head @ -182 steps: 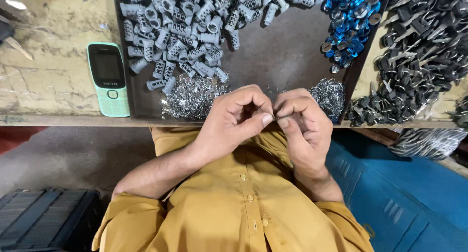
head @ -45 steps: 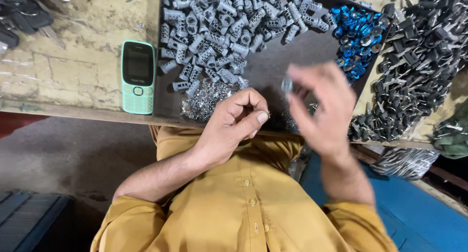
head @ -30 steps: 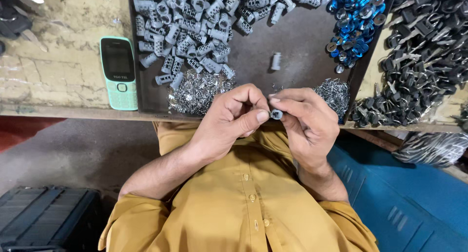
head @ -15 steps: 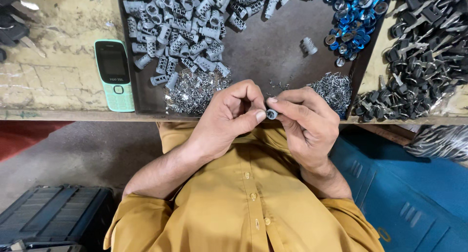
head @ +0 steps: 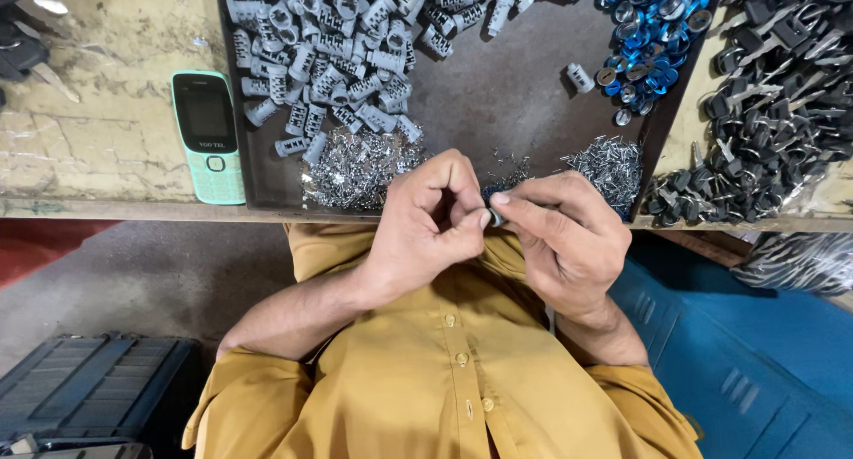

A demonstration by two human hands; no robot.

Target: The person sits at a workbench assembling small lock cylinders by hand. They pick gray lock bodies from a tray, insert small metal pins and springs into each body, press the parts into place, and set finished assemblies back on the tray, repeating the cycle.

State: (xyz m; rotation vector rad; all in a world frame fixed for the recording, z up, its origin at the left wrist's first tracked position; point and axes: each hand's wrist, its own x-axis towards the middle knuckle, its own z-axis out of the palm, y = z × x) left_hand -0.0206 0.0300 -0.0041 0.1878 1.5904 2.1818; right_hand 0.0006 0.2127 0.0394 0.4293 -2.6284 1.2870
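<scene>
My left hand (head: 425, 226) and my right hand (head: 566, 239) meet just off the bench's front edge, above my mustard shirt. Between their fingertips sits a small grey cylinder (head: 494, 217). My right thumb and forefinger pinch it, and my left thumb presses on it from the other side with the fingers curled in. A dark metal tray (head: 524, 112) lies right behind the hands. It holds a heap of grey cylinders (head: 346, 41), blue rings (head: 653, 28) and two piles of small shiny pins (head: 355, 167) (head: 609, 161).
One lone grey cylinder (head: 579, 77) lies on the tray floor near the blue rings. A mint-green push-button phone (head: 209, 137) rests on the bench left of the tray. A heap of black-headed keys (head: 773, 95) fills the right side. A dark crate (head: 80, 388) stands at the lower left.
My right hand reached out over the tray, came back with a grey cylinder and joined my left hand. The hands have since closed tighter together on it.
</scene>
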